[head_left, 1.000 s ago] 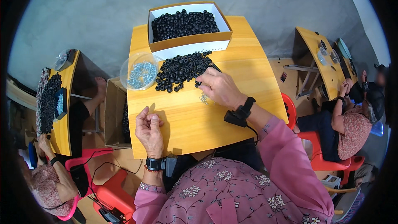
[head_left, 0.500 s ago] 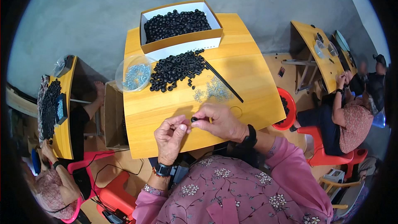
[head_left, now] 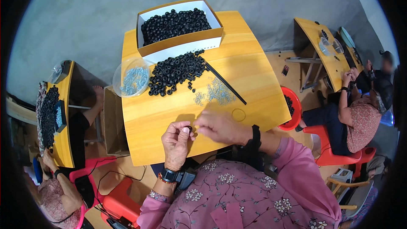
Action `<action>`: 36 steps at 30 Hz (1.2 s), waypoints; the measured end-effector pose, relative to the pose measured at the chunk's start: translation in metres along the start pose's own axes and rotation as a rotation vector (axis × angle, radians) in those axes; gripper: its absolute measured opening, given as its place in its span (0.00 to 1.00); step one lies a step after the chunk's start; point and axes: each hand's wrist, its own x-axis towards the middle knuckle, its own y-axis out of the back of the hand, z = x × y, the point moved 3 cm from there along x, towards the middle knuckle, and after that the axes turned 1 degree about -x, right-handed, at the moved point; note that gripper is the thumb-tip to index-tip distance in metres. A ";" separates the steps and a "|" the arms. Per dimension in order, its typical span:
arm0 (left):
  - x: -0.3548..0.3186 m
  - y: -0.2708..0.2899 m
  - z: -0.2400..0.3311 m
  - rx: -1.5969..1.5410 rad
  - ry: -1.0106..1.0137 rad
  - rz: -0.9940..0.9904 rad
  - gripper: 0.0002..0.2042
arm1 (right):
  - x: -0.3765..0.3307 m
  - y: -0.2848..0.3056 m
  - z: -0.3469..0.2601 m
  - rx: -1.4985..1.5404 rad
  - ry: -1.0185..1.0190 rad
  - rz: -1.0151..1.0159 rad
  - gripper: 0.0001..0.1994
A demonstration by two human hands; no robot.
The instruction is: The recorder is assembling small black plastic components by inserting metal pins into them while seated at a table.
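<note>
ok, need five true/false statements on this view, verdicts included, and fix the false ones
1. The left hand pinches a black bead. True.
2. The box stands at the near edge of the table. False: the box is at the far end of the table.
3. The black stick lies to the right of the bead pile. True.
4. The tub stands to the right of the bead pile. False: the tub is on its left.
5. The right hand is inside the box. False: the right hand is close to the left hand.
</note>
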 end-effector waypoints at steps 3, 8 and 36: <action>-0.001 0.003 -0.004 -0.059 -0.003 0.014 0.08 | 0.024 0.029 0.023 -0.363 -0.027 0.093 0.07; -0.008 0.000 -0.005 -0.068 0.031 -0.004 0.09 | 0.062 0.069 0.073 -0.483 -0.243 0.254 0.07; -0.003 0.008 -0.007 -0.056 -0.114 0.010 0.09 | 0.007 -0.006 -0.016 0.721 -0.322 0.081 0.06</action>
